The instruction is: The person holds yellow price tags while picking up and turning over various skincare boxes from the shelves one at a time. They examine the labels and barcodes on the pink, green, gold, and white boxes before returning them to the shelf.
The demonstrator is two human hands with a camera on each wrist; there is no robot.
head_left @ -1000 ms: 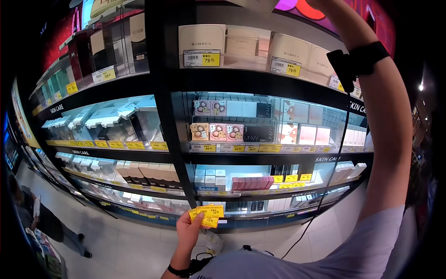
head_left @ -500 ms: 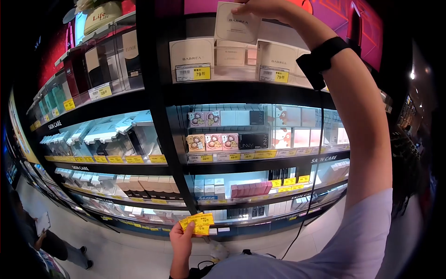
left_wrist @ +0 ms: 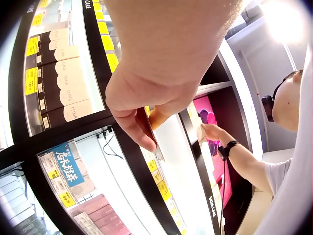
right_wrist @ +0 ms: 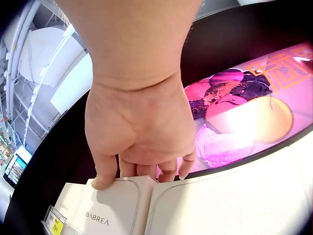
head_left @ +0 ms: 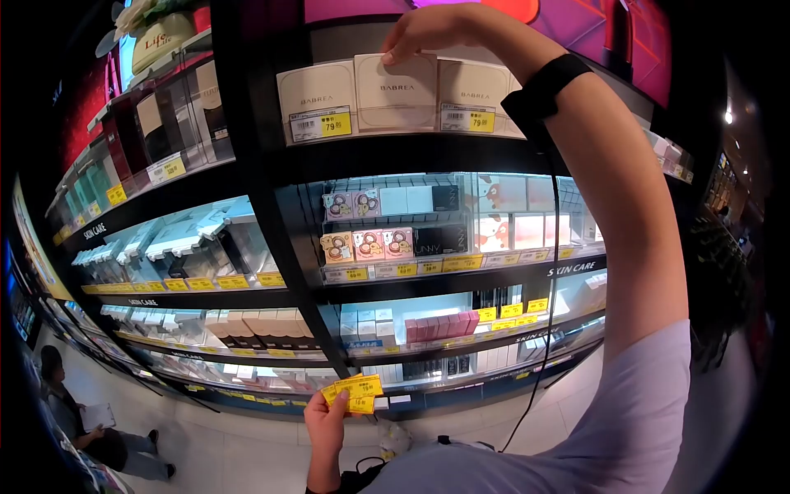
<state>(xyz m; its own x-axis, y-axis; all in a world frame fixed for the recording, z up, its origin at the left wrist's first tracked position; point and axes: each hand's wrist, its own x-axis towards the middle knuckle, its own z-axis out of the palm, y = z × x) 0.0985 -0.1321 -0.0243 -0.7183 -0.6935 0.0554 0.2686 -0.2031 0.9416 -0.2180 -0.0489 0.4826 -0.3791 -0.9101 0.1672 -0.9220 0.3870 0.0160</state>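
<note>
Cream BABREA box (head_left: 397, 99) stands upright on the upper shelf (head_left: 395, 154) between matching boxes (head_left: 316, 86), directly below the right hand (head_left: 432, 30), whose fingers pinch its top edge; the left hand (head_left: 324, 424), far lower, grips yellow price tags (head_left: 360, 388)

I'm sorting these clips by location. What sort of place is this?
Probably a cosmetics shop, or such a section of a store: a shelf-edge sign reads SKIN CARE, BABREA boxes stand in a row, and yellow price labels front some of them.
</note>
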